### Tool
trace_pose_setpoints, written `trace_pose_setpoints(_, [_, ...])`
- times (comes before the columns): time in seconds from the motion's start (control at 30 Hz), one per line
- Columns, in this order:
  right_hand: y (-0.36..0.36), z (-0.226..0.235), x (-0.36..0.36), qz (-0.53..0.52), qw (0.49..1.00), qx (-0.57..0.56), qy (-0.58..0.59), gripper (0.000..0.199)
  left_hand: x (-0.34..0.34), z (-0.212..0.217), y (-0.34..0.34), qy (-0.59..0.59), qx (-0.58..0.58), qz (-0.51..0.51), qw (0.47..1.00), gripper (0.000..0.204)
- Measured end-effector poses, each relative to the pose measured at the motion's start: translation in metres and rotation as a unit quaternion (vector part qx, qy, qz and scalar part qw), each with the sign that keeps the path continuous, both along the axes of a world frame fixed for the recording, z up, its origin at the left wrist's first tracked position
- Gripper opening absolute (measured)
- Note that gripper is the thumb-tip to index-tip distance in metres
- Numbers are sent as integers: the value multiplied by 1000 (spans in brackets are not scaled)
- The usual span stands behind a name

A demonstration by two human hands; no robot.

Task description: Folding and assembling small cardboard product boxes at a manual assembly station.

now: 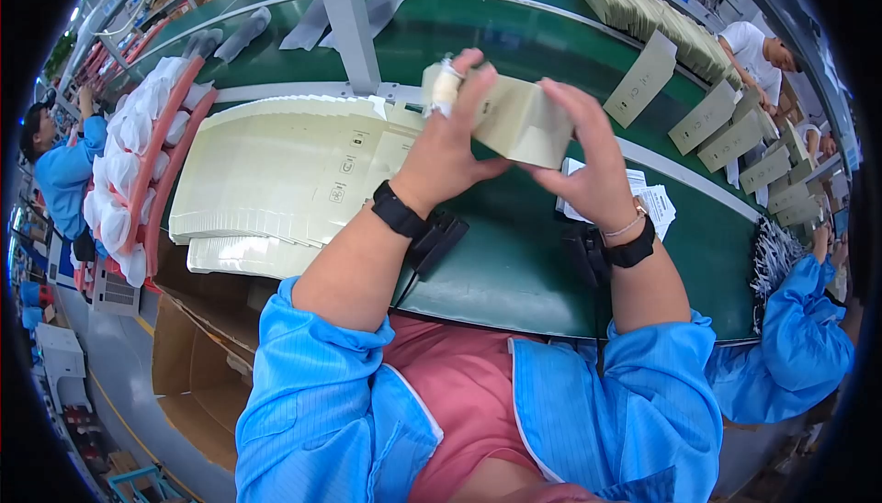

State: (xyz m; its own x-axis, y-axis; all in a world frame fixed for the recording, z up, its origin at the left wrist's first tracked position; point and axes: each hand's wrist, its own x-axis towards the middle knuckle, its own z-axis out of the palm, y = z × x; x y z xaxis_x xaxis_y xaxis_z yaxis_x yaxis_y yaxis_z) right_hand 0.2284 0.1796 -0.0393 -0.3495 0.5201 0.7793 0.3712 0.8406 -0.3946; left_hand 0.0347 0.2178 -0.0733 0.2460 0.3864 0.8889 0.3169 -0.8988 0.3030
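Between both hands, above the green bench, I hold a cream cardboard box (519, 122), partly folded out, its panels angled. My left hand (450, 126) grips its left end, and a white wrap covers one finger. My right hand (588, 145) pinches the right end between thumb and fingers. Left of my left hand lies a fanned stack of flat cream box blanks (276, 172) with small printed icons. A few printed white sheets (657, 209) lie beside and behind my right hand. Each wrist has a black band with a dark device under it.
A green conveyor belt (514, 21) runs behind the bench, with clear plastic sleeves (317, 21) and standing cream boxes (643, 80) on it. Red racks of white wrapped items (138, 158) stand left, above an open brown carton (197, 374). Co-workers (781, 347) work at both sides.
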Motion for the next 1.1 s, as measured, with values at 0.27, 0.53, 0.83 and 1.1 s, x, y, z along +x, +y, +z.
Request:
trace_pose_setpoints(0.27, [-9,-30,32,48,946,137,-288,77,-2,-7,12,-286,-506,-235,779,95])
trace_pose_setpoints(0.53, [4,-58,113,-12,919,-326,-221,51,-3,-8,18,-208,-328,-100,916,92])
trace_pose_setpoints(0.83, [13,-47,111,18,902,-369,-222,45,-1,-8,14,-171,-324,-113,924,84])
trace_pose_setpoints(1.1, [15,-46,104,-10,889,-369,-271,51,-1,-5,12,-162,-306,-105,932,83])
